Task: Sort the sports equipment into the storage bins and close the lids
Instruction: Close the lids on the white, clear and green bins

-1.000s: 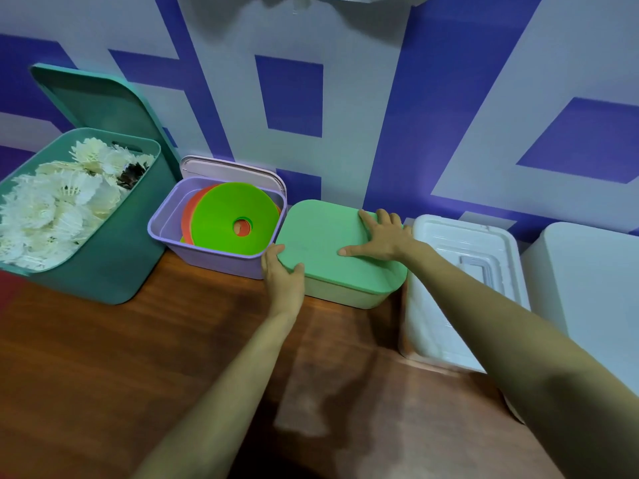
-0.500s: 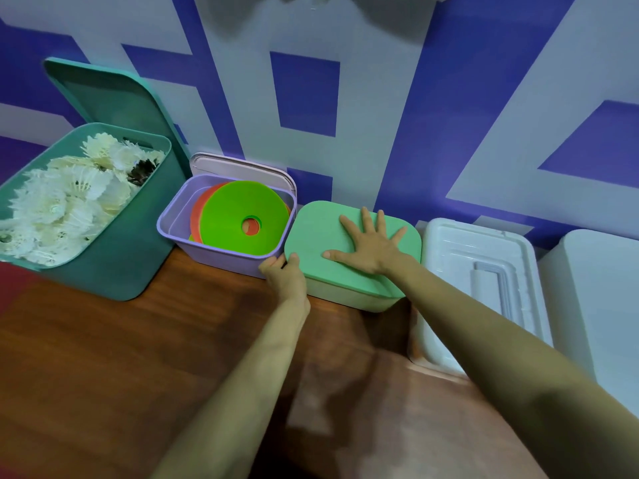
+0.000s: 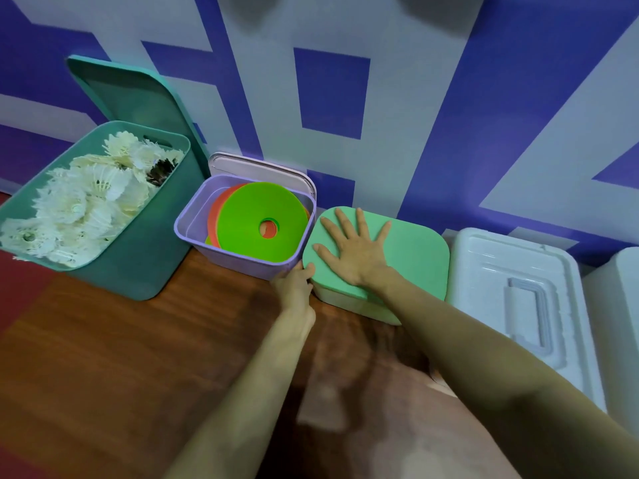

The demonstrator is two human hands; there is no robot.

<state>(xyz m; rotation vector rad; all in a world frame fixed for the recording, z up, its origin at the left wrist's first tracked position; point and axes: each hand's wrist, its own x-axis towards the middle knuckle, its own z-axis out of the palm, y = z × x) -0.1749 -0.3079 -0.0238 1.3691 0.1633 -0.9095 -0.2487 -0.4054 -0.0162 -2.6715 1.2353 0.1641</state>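
Lid (image 3: 415,250) pressed down on green bin (image 3: 349,305)

At the wooden surface's (image 3: 138,357) back edge, our right hand (image 3: 356,252) now lies flat on it, fingers splayed wide, moved in from its rim. Our left hand (image 3: 294,288) touches the front-left corner, fingers hidden. Next comes the purple bin (image 3: 242,262).

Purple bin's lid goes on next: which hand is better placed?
Probably left. The left hand touches the corner of the green lid, right beside the purple bin; the pale lid leans behind it. The right hand lies flat on the green lid.
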